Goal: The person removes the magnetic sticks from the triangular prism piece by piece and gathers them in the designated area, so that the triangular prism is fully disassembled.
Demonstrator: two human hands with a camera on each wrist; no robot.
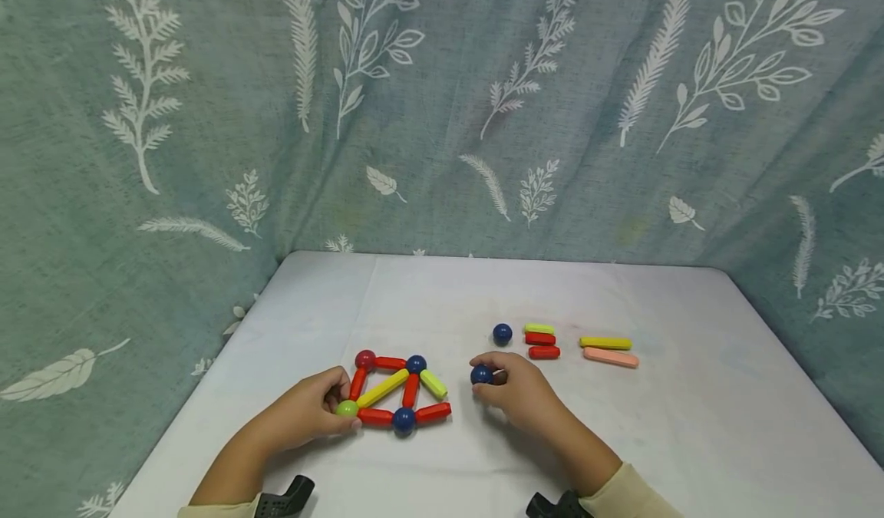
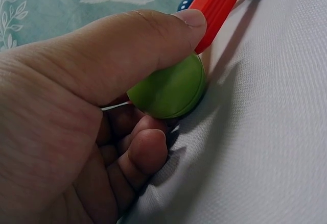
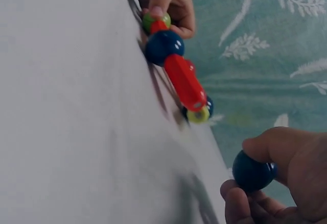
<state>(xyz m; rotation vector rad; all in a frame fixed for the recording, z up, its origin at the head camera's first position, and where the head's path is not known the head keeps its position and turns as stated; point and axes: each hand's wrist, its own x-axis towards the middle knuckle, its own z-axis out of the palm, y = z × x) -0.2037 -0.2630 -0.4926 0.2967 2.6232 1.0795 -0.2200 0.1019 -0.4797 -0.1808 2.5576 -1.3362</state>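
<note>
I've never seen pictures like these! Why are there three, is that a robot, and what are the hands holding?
There's no robot here, just a person's two bare hands. The big picture comes from a camera on the person's head, looking forward and down. The other two come from a camera on each wrist, so they look close-up and tilted.

On the white tabletop is a shape made of joined sticks and balls. The left hand holds its green ball. The right hand holds a dark blue ball, apart from the shape. Farther back lie another blue ball and five loose sticks: two red, one yellow, one yellow-green and one peach.
</note>
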